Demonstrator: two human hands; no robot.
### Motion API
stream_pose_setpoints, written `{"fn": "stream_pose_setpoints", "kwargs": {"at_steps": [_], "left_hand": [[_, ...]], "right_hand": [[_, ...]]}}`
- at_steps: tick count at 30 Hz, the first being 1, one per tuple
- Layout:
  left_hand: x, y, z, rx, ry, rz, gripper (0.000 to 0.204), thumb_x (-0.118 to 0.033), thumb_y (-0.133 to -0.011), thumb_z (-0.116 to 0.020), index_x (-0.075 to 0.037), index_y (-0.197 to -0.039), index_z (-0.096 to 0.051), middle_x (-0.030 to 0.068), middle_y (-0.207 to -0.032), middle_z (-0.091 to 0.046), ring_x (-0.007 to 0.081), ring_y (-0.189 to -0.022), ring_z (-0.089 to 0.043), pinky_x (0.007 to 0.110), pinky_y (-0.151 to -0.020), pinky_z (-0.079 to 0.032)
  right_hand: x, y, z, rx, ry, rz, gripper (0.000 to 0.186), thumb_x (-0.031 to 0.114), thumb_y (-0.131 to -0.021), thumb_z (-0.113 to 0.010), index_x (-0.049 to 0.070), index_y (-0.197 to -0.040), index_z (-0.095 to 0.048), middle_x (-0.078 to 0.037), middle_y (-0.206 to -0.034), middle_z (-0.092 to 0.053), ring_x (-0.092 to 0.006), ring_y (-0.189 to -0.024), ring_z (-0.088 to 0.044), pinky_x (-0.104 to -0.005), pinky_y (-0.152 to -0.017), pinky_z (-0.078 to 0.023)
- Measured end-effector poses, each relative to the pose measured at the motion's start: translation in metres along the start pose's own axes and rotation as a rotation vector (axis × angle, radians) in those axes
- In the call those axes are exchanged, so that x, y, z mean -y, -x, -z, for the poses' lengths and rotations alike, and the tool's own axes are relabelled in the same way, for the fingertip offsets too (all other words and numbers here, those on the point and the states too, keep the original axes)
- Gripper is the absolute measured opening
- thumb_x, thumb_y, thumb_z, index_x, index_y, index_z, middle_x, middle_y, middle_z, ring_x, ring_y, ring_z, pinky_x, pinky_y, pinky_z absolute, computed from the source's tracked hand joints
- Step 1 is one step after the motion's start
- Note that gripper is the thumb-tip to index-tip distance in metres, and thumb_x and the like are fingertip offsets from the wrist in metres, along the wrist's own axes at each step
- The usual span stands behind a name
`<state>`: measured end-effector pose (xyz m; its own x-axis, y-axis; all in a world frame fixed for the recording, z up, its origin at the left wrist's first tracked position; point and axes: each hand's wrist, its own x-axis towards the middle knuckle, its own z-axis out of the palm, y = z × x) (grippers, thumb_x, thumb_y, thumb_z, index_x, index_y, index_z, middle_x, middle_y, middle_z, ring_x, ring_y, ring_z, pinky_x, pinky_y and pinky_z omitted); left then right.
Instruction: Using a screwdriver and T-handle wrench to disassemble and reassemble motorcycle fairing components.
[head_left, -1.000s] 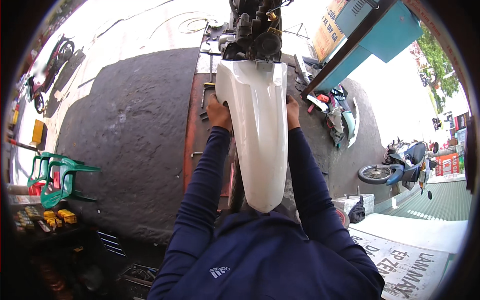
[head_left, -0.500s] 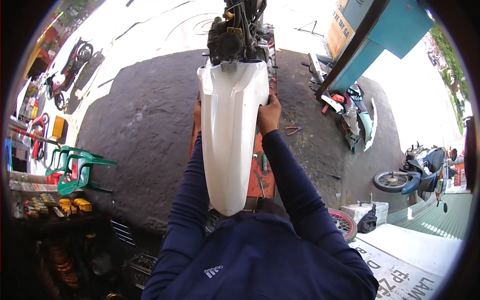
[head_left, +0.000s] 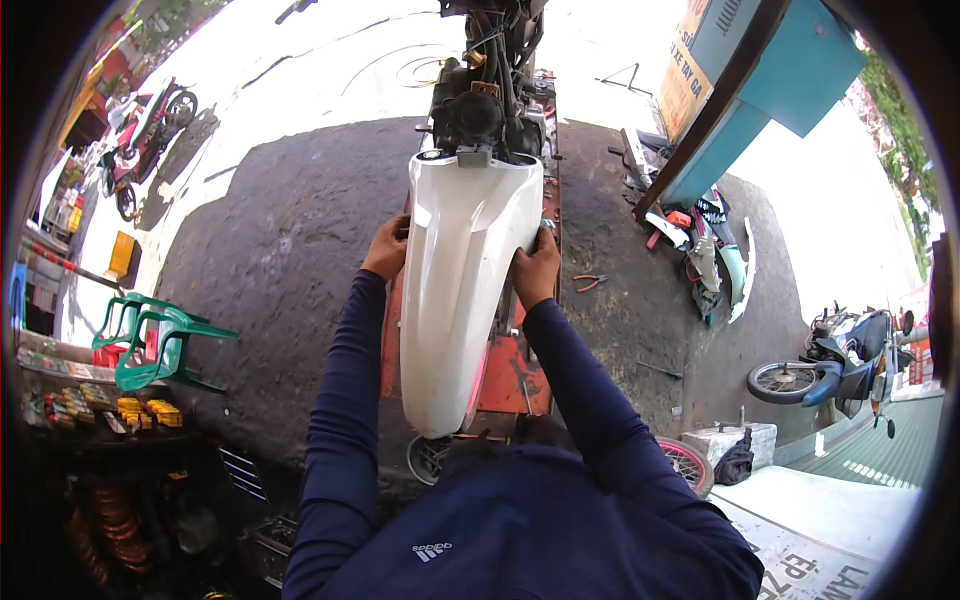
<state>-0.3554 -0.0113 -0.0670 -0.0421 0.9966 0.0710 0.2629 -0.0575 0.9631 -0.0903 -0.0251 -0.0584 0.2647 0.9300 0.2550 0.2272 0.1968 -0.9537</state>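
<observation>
A long white motorcycle front fender (head_left: 458,290) lies lengthwise in front of me, its wide end against the stripped front of a motorcycle (head_left: 482,105). My left hand (head_left: 388,248) is closed on its left edge, fingers partly hidden behind the rim. On the opposite edge, my right hand (head_left: 537,266) grips the fender with its fingertips tucked out of sight. Beneath sits a red work stand (head_left: 518,368), and a strip of pinkish red shows under the fender's lower right edge.
Pliers (head_left: 591,282) with orange handles lie on the dark floor to the right. Farther right are loose body panels (head_left: 705,265) by a teal post and a parked motorcycle (head_left: 835,355). Green plastic chairs (head_left: 165,340) stand at left. A pink-rimmed wheel (head_left: 686,465) is near my right elbow.
The fender and motorcycle front appear a little lower and farther right in view. My left hand, mostly hidden before, now shows outside the left edge. Both hands sit lower in the picture.
</observation>
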Motion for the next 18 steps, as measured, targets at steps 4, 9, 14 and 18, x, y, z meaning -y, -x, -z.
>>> {"fn": "stream_pose_setpoints", "kwargs": {"at_steps": [4,9,14,18], "left_hand": [[-0.020,-0.015,0.027,0.106,0.234,0.288,0.036,-0.025,-0.082,-0.056,0.003,-0.104,-0.059,0.0141,-0.104,-0.062,0.0225,-0.094,-0.062,0.033,-0.078,-0.050],[-0.056,-0.055,0.021,-0.082,0.327,0.487,0.068,-0.062,-0.079,-0.051,-0.003,-0.111,-0.057,0.0109,-0.106,-0.060,0.0199,-0.087,-0.059,0.034,-0.071,-0.049],[-0.085,-0.087,0.010,0.161,0.105,0.559,0.081,-0.068,-0.075,-0.050,-0.008,-0.129,-0.047,0.0169,-0.132,-0.045,0.0351,-0.113,-0.048,0.045,-0.092,-0.039],[-0.088,-0.093,0.006,0.177,0.179,0.591,0.067,-0.057,-0.076,-0.052,-0.008,-0.122,-0.052,0.0152,-0.122,-0.053,0.0299,-0.107,-0.051,0.045,-0.090,-0.040]], "right_hand": [[-0.005,-0.005,0.039,0.282,-0.062,-0.126,0.037,0.009,-0.071,-0.060,-0.005,-0.105,-0.055,-0.017,-0.091,-0.063,-0.0249,-0.079,-0.064,-0.0335,-0.072,-0.049],[0.019,-0.046,0.058,0.276,-0.464,-0.437,0.040,0.029,-0.084,-0.057,-0.001,-0.110,-0.057,-0.013,-0.091,-0.062,-0.0208,-0.082,-0.062,-0.0307,-0.072,-0.050],[0.059,-0.122,0.034,0.573,-0.115,-0.575,0.053,0.052,-0.086,-0.052,0.002,-0.099,-0.063,-0.010,-0.085,-0.062,-0.0200,-0.070,-0.061,-0.0301,-0.064,-0.049],[0.063,-0.138,0.020,0.598,0.029,-0.526,0.049,0.049,-0.087,-0.049,0.003,-0.095,-0.065,-0.008,-0.083,-0.061,-0.0201,-0.061,-0.060,-0.0301,-0.051,-0.049]]}}
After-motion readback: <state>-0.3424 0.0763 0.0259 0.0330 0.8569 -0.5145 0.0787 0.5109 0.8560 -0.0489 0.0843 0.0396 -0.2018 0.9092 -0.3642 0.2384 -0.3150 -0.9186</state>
